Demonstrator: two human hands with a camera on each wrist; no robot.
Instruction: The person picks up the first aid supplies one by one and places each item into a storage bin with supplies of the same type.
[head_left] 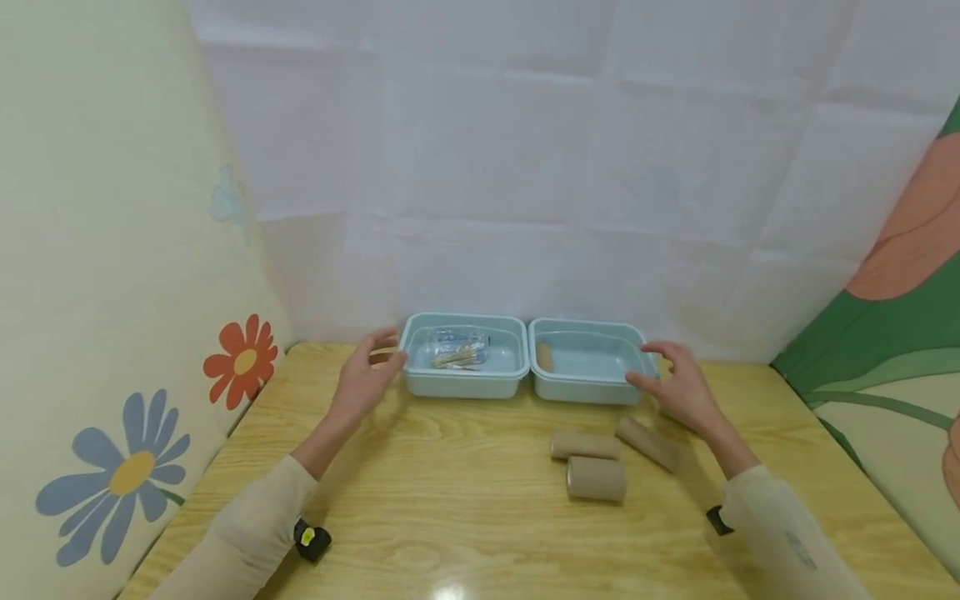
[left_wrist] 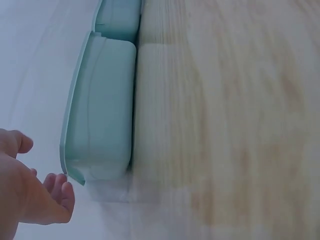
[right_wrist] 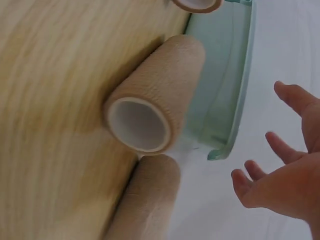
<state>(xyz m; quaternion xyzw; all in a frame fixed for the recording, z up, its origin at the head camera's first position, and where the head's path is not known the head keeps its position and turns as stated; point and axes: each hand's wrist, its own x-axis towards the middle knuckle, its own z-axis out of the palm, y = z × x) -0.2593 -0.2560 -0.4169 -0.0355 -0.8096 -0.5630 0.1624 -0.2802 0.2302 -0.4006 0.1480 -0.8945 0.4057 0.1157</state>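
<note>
Two light-blue plastic bins stand side by side against the back sheet. My left hand (head_left: 367, 373) is at the outer end of the left bin (head_left: 465, 386), thumb beside its rim; in the left wrist view its fingers are loosely bent, with a gap to the bin. At the outer end of the right bin (head_left: 585, 392), my right hand (head_left: 681, 387) has its fingers spread. The right wrist view shows that hand (right_wrist: 290, 175) holding nothing, apart from the bin. Inside the left bin lie a clear packet (head_left: 459, 340) and thin pale sticks (head_left: 457, 358); the right one contains a brown roll (head_left: 545, 358).
Several brown hollow rolls lie on the wooden table (head_left: 450, 500) before the right bin: a thick one (head_left: 596, 479), a thinner one (head_left: 585, 445) and a slanted one (head_left: 648, 444). Another roll (right_wrist: 147, 200) shows in the right wrist view. A white sheet (head_left: 487, 167) hangs behind.
</note>
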